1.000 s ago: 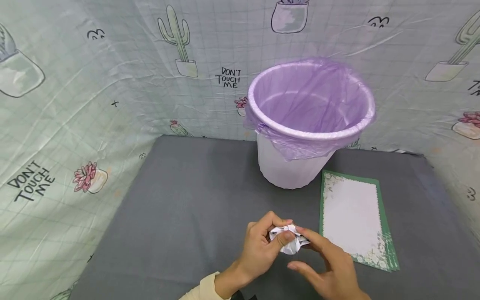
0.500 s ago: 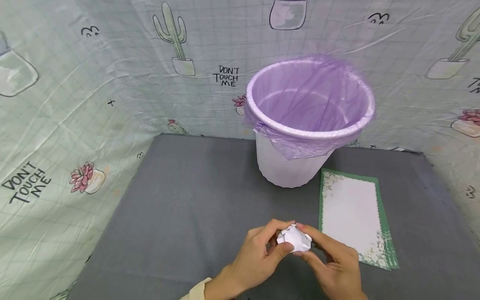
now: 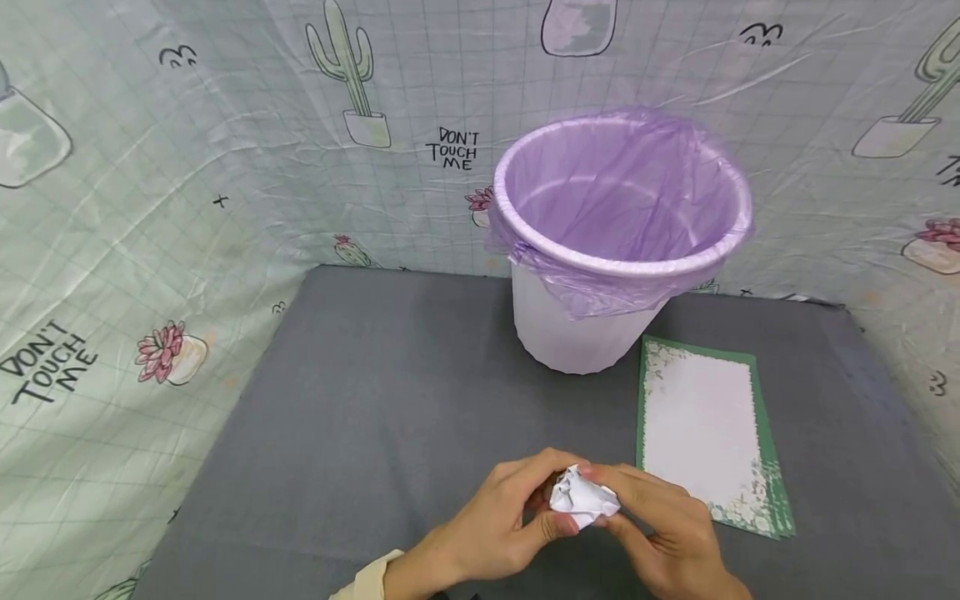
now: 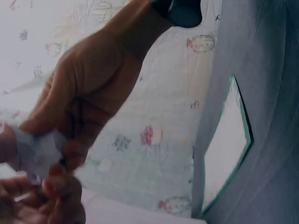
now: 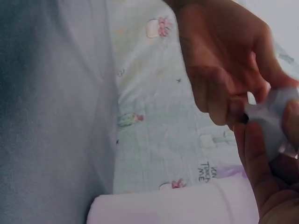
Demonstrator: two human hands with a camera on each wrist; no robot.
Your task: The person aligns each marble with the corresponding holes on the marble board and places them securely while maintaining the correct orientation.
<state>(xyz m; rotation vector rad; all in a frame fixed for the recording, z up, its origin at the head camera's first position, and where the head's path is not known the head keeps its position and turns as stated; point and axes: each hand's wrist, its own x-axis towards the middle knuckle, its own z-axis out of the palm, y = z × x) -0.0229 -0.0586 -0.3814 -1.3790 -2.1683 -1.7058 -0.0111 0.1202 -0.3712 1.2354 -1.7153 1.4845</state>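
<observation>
A crumpled ball of white paper (image 3: 585, 497) is held between both hands, low in the head view. My left hand (image 3: 498, 525) grips it from the left, thumb at the near side and fingers curled behind. From the right, my right hand (image 3: 663, 525) pinches it between thumb and fingers. Both wrist views show the crumpled paper (image 4: 41, 151) squeezed between the two hands' fingertips, partly covered by them. Just right of the right hand lies a small stack of green-bordered floral paper sheets (image 3: 701, 429) on the grey tabletop.
A white bin (image 3: 570, 333) lined with a purple plastic bag (image 3: 600, 292) stands beyond the hands, at the back of the grey-covered table (image 3: 360, 400). A cloth backdrop (image 3: 247, 142) printed with cacti surrounds the table on the back and sides.
The right hand's thumb, apart from the paper a second ago, has closed onto it. The paper ball has been turned and squeezed between the hands, which have come slightly nearer.
</observation>
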